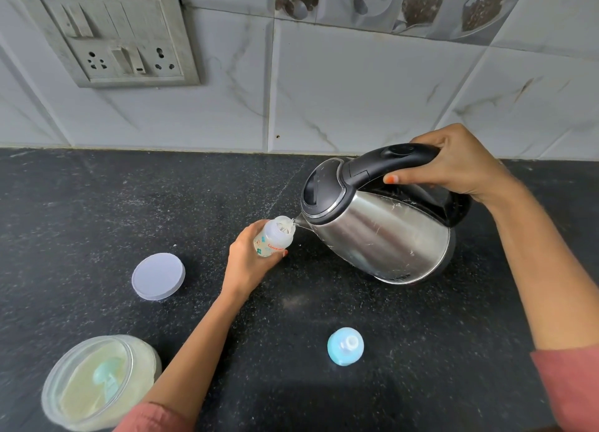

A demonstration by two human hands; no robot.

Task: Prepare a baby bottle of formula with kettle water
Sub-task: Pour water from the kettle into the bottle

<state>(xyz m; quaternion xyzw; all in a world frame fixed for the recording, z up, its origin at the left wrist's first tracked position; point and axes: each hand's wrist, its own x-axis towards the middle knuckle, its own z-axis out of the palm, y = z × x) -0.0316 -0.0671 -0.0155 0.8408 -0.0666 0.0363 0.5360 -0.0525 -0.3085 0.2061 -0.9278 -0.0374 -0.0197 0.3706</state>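
Observation:
My left hand point(248, 263) grips a small clear baby bottle point(275, 237) with printed markings, holding it on the black counter with its mouth uncapped. My right hand point(453, 169) is closed around the black handle of a steel kettle point(379, 227), which is tilted left so that its spout touches the bottle's mouth and water runs in. The bottle's blue teat cap point(345, 346) lies on the counter nearer to me. At the lower left stands an open jar of pale formula powder point(97, 383) with a light blue scoop point(108, 378) inside.
The jar's white round lid point(158, 276) lies flat on the black counter point(97, 211), left of the bottle. A tiled wall runs along the back, with a switch and socket panel point(116, 42) at the upper left.

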